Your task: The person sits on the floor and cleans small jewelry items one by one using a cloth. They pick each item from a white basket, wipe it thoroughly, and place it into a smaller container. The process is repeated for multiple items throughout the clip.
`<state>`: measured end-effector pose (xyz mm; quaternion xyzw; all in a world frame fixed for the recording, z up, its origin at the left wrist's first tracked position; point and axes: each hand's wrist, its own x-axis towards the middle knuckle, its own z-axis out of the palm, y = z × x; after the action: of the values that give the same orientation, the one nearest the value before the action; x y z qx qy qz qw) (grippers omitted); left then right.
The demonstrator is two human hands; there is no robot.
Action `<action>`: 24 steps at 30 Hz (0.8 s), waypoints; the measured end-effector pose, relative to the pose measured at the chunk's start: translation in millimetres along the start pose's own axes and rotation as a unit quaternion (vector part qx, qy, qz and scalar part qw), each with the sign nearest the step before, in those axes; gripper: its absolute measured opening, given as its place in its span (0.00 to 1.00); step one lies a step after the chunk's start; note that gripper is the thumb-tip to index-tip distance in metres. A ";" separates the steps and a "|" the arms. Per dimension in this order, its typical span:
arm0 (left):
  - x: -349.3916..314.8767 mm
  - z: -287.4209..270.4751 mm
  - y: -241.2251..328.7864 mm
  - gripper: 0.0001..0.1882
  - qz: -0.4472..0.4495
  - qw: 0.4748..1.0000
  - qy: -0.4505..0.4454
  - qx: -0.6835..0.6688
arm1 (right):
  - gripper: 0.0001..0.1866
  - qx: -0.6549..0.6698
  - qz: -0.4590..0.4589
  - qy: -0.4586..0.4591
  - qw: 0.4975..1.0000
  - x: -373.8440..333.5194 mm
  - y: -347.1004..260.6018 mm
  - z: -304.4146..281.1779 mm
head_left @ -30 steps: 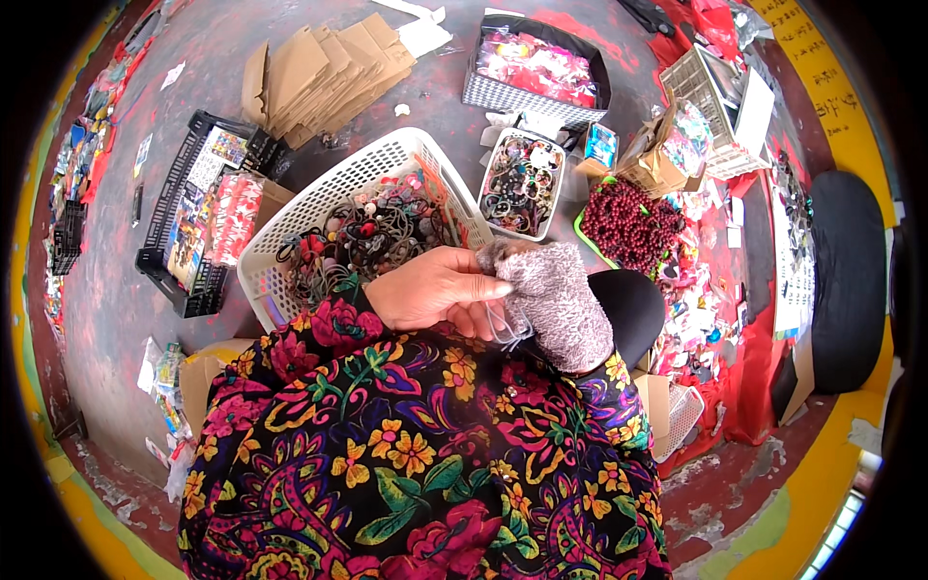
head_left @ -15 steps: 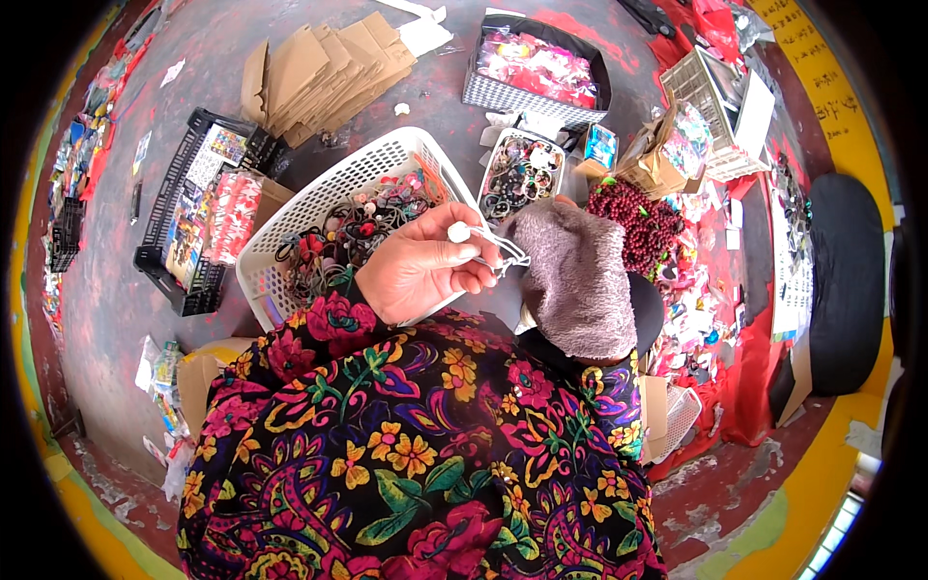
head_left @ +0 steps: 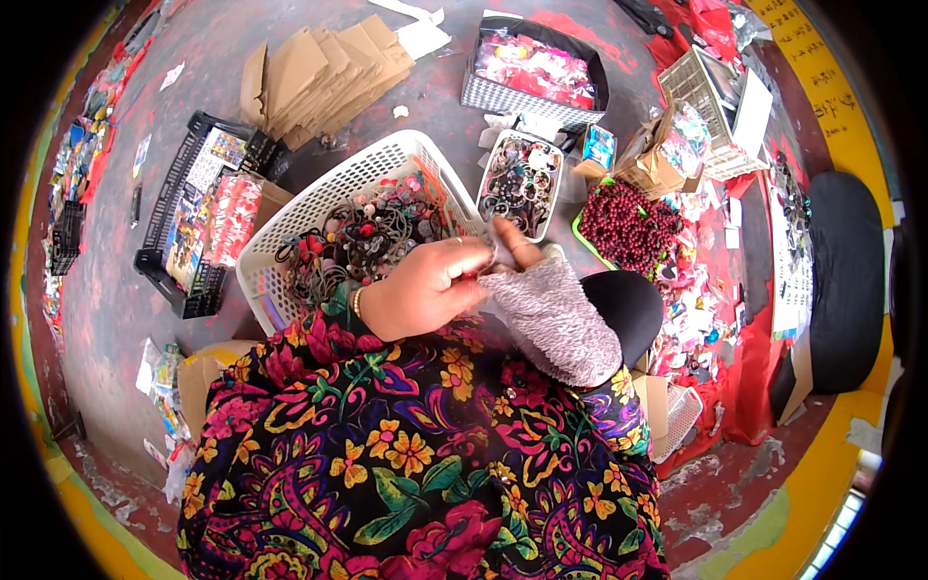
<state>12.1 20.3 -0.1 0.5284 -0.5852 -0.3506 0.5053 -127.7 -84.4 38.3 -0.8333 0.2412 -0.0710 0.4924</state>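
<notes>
My left hand (head_left: pixel 420 288) is closed, its thumb and fingers pinched together at the near right corner of a white perforated basket (head_left: pixel 253 246). Just right of it, my right hand (head_left: pixel 520 247) bends its fingers inward, and a fuzzy greyish-mauve sleeve cover (head_left: pixel 559 324) wraps that forearm. Between the fingertips shows a thin piece of translucent plastic (head_left: pixel 501 257), blurred by motion. Whatever else the left fingers hold is hidden. Many tangled hair ties (head_left: pixel 362 232), mostly dark with beads and bobbles, fill the basket below my hands.
Beyond my right hand stands a small white tray of hair ties (head_left: pixel 522 184). A green tray holds dark red beads (head_left: pixel 633 227). Farther off are a patterned bin (head_left: pixel 522 100) of pink packets, stacked flat cardboard (head_left: pixel 324 77) and a black crate (head_left: pixel 198 302). Open cartons stand at right.
The grey hair tie with a white bead, pinched in my left hand before, is out of sight. Both hands have come together, and the right fingers now show beside translucent plastic.
</notes>
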 end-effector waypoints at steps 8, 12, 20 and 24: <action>-4.5 -0.8 15.0 0.15 -0.090 0.996 0.005 0.020 | 0.20 0.139 0.109 -0.032 0.984 -5.1 -15.4 -4.2; 0.7 0.2 18.0 0.12 -0.016 0.999 -0.009 -0.045 | 0.30 0.221 0.107 -0.098 0.964 -3.4 -10.6 -3.7; 0.2 -17.6 28.7 0.10 -0.035 0.984 -0.174 -0.014 | 0.39 0.436 -0.058 -0.142 0.887 -1.6 59.3 35.5; 2.9 -14.6 26.6 0.07 0.001 0.989 -0.148 0.014 | 0.37 0.445 -0.006 -0.142 0.884 5.9 84.3 46.9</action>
<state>19.3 24.5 29.3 0.4775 -0.6590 -0.4159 0.4058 -133.9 -83.9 -58.2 -0.5289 0.1066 -0.0548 0.8401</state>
